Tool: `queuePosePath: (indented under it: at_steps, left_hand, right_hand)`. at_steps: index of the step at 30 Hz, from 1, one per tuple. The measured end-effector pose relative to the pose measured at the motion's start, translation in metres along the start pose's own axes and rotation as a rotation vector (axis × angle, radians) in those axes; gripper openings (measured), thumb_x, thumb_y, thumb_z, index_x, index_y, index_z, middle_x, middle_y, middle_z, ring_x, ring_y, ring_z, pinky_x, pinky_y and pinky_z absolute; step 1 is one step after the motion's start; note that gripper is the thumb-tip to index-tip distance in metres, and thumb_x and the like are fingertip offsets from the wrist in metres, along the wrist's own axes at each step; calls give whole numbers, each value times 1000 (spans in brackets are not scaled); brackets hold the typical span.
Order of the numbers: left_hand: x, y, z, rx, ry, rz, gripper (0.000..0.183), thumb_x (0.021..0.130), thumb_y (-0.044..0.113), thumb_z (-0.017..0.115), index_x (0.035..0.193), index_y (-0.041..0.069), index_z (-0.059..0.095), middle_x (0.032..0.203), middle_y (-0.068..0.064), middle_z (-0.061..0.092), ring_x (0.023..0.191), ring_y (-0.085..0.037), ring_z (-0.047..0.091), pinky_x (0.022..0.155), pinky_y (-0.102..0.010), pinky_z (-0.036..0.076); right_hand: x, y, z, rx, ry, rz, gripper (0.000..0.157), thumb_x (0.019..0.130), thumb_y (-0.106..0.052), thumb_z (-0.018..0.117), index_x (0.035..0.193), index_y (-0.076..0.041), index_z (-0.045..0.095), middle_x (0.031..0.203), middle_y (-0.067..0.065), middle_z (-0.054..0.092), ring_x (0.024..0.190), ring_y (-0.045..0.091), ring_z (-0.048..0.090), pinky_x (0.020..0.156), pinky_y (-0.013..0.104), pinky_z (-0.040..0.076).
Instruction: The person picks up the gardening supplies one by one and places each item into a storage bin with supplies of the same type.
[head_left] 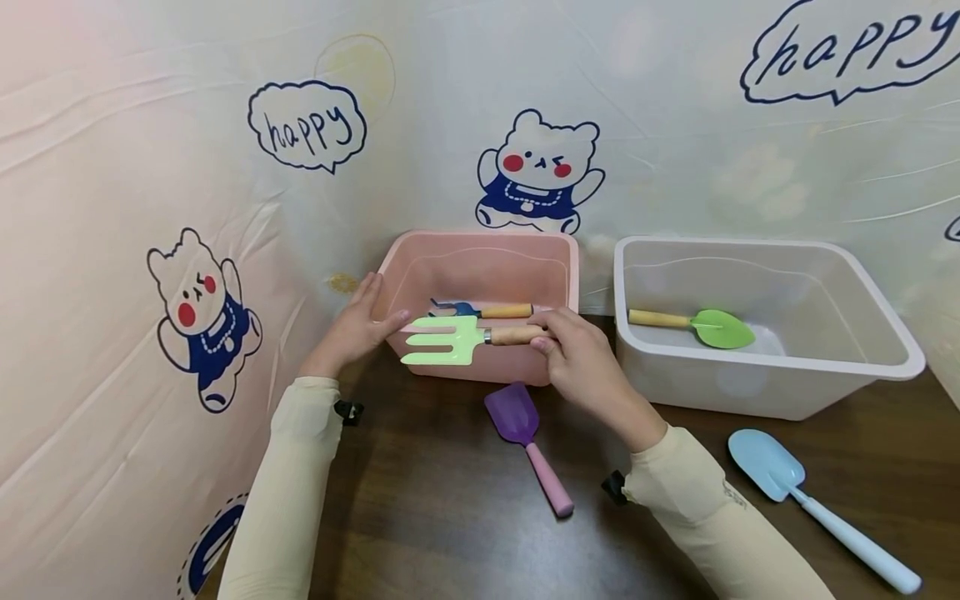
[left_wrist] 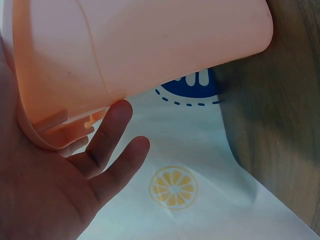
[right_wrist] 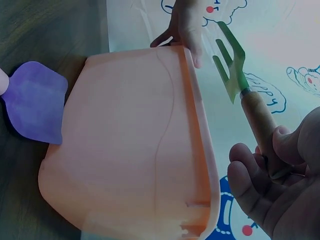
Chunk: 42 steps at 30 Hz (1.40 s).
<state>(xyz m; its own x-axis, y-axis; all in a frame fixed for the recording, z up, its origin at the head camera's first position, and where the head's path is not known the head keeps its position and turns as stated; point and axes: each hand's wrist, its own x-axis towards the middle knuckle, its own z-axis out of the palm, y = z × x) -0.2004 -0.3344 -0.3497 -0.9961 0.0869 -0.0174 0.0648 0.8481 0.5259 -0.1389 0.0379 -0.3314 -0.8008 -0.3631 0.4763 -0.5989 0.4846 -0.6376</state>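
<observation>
My right hand (head_left: 588, 358) grips the wooden handle of a light green hand fork (head_left: 453, 340), its tines pointing left, above the front rim of a pink bin (head_left: 480, 367). The right wrist view shows the same hand fork (right_wrist: 232, 62) beside the bin's rim, thumb and fingers round the handle end. My left hand (head_left: 356, 329) holds the bin's left rim, thumb over the edge and fingers along the outside wall. Inside the bin lies a blue tool (head_left: 457, 309) with a yellow wooden handle, partly hidden by the hand fork.
A purple shovel (head_left: 513, 414) with a pink handle lies before the pink bin. To the right stands a white bin (head_left: 750, 387) holding a green trowel (head_left: 722, 329). A light blue shovel (head_left: 767, 462) lies at the right on the dark wooden table (head_left: 420, 517). Printed cloth hangs behind.
</observation>
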Motion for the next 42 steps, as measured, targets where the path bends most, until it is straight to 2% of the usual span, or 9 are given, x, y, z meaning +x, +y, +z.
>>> queuePosePath:
  at_steps: [4, 10, 13, 19, 27, 34, 37, 42]
  left_hand:
    - [0, 0, -1, -1, 2, 2, 104, 94, 67, 55, 163, 14, -3, 169, -3, -7, 152, -37, 4, 117, -60, 13]
    - [0, -1, -1, 3, 1, 17, 99, 98, 59, 57, 163, 12, -1, 169, -4, -7, 152, -36, 4, 117, -59, 12]
    - [0, -2, -1, 8, 4, 21, 100, 97, 61, 56, 163, 12, -1, 169, -4, -6, 152, -37, 5, 117, -59, 13]
    - [0, -3, 1, -1, -10, 11, 106, 93, 72, 52, 163, 13, -2, 169, -3, -8, 152, -38, 7, 117, -60, 15]
    - [2, -6, 0, 0, 8, 41, 100, 97, 60, 56, 163, 9, 0, 169, -9, -6, 151, -40, 9, 117, -59, 16]
    - [4, -8, -4, -5, 8, 51, 102, 96, 62, 56, 162, 10, -2, 169, -7, -8, 151, -41, 6, 116, -62, 15]
    - [5, -8, -4, 6, 2, 42, 104, 95, 66, 54, 163, 12, -3, 169, -6, -8, 151, -41, 7, 116, -62, 15]
    - [3, -9, -1, 9, -9, 31, 104, 95, 64, 57, 163, 11, -2, 169, -6, -8, 151, -40, 6, 116, -62, 15]
  right_hand:
    - [4, -3, 1, -4, -2, 2, 15, 97, -8, 66, 111, -4, 68, 107, 8, 65, 94, 25, 61, 85, 43, 50]
    - [11, -3, 4, -23, -9, 1, 13, 97, -7, 66, 109, -3, 69, 99, 9, 63, 87, 25, 58, 80, 42, 49]
    - [16, -2, 5, -32, -8, 11, 15, 98, -8, 65, 110, -2, 69, 96, 8, 62, 84, 25, 56, 78, 42, 48]
    - [30, 1, 9, -44, -34, 76, 16, 100, -12, 63, 112, -4, 69, 99, 8, 63, 88, 26, 57, 83, 43, 47]
    - [43, -3, 11, -88, -71, 112, 18, 101, -14, 62, 114, -4, 69, 100, 7, 63, 89, 25, 57, 83, 41, 48]
    - [50, -8, 6, -90, -71, 121, 20, 102, -12, 59, 118, -3, 67, 103, 9, 63, 90, 26, 57, 83, 43, 49]
    - [53, -8, 2, -89, -64, 127, 19, 103, -11, 57, 117, -3, 67, 107, 10, 64, 94, 28, 58, 86, 45, 49]
    - [58, -8, -1, -90, -75, 140, 20, 102, -11, 57, 118, -4, 67, 115, 10, 64, 101, 28, 58, 96, 47, 47]
